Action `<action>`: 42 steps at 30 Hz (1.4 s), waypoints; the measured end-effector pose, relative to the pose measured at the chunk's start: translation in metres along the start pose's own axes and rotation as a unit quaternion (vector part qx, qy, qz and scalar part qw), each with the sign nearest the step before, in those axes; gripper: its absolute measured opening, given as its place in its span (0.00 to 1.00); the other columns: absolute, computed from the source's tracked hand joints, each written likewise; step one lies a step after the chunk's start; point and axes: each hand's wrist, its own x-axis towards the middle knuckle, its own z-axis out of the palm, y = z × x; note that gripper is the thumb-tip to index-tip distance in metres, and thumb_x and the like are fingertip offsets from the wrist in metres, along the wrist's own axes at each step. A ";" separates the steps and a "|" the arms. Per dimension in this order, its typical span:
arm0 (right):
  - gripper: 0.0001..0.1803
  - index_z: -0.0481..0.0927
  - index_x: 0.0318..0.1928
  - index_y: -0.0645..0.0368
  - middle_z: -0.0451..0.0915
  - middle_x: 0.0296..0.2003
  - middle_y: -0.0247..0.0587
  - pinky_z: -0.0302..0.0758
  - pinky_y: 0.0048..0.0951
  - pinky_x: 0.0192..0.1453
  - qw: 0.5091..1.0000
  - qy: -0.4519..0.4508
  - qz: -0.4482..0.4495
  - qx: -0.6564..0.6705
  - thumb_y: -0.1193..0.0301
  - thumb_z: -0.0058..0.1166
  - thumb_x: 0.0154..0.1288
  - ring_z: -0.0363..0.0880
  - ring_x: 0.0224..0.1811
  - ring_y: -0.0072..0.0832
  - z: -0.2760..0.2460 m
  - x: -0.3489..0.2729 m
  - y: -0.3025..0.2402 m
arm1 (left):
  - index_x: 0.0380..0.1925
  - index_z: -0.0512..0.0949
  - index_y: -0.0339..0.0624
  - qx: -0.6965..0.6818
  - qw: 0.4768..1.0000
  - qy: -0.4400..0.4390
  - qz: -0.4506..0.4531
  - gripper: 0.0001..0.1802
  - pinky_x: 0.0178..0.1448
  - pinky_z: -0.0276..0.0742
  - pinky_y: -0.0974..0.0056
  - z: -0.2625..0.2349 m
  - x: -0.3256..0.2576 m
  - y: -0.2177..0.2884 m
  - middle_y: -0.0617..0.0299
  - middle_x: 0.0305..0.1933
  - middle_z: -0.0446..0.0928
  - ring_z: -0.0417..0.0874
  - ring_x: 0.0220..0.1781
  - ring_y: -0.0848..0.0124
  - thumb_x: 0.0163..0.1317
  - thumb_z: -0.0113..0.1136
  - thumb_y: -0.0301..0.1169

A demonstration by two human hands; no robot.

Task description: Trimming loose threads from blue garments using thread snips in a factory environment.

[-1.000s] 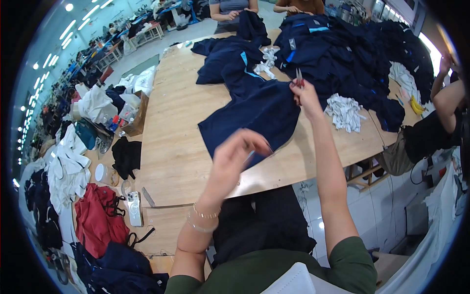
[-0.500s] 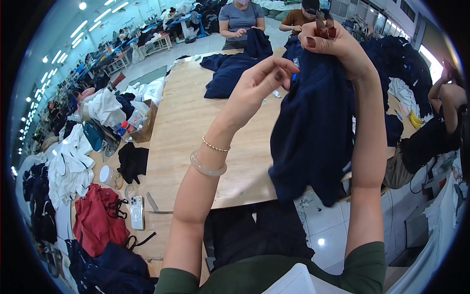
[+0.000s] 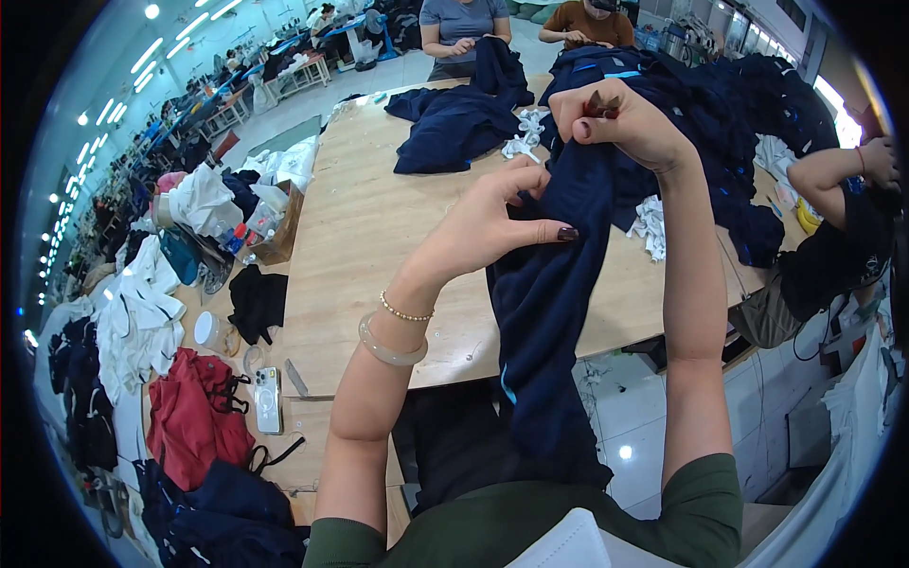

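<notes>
A navy garment [image 3: 554,275] hangs in front of me over the table's near edge, its lower end in front of my dark trousers. High up, my right hand [image 3: 630,123] is closed on its top and also holds small thread snips [image 3: 601,106], blades pointing up. My left hand [image 3: 492,222] is at the garment's left side. Its thumb lies across the front of the cloth and its fingers curl at the edge, partly hidden by fabric. A light blue strip shows near the garment's lower left edge.
The wooden table [image 3: 360,237] bears a navy garment pile [image 3: 454,128] and a larger navy heap [image 3: 701,142]. White scraps [image 3: 649,227] lie nearby. At left are a phone [image 3: 268,399], a red bag [image 3: 196,417] and a cardboard box [image 3: 284,227]. Co-workers sit across and at right.
Both hands have come lower and the garment has turned and narrowed. My left hand has moved from beside the cloth onto it. White scraps and the far heap now show.
</notes>
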 end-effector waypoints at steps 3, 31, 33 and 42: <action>0.04 0.82 0.30 0.58 0.78 0.26 0.27 0.72 0.17 0.45 0.999 -0.001 0.025 -0.041 0.73 0.61 0.62 0.74 0.31 0.14 0.008 0.004 0.008 | 0.36 0.76 0.39 -0.140 0.986 -0.006 -0.092 0.16 0.37 0.67 0.71 0.004 -0.012 0.005 0.71 0.29 0.72 0.72 0.32 0.81 0.54 0.73 0.34; 0.11 0.83 0.34 0.62 0.80 0.25 0.37 0.66 0.24 0.28 0.914 0.367 0.058 -0.162 0.77 0.70 0.48 0.72 0.26 0.27 0.211 -0.134 0.063 | 0.51 0.76 0.31 -0.471 0.778 0.280 -0.308 0.16 0.56 0.78 0.69 0.086 -0.151 -0.030 0.58 0.49 0.81 0.81 0.48 0.75 0.62 0.59 0.19; 0.12 0.83 0.34 0.62 0.80 0.25 0.37 0.66 0.25 0.28 0.916 0.361 0.051 -0.168 0.77 0.71 0.47 0.72 0.26 0.27 0.212 -0.131 0.064 | 0.51 0.76 0.31 -0.478 0.776 0.280 -0.301 0.16 0.56 0.77 0.69 0.086 -0.150 -0.029 0.58 0.49 0.81 0.81 0.48 0.76 0.63 0.59 0.20; 0.13 0.83 0.35 0.62 0.81 0.25 0.37 0.66 0.25 0.28 0.918 0.357 0.028 -0.173 0.77 0.71 0.46 0.73 0.25 0.29 0.216 -0.123 0.065 | 0.51 0.76 0.33 -0.492 0.776 0.271 -0.286 0.15 0.59 0.74 0.68 0.087 -0.151 -0.029 0.59 0.50 0.81 0.80 0.50 0.76 0.63 0.59 0.21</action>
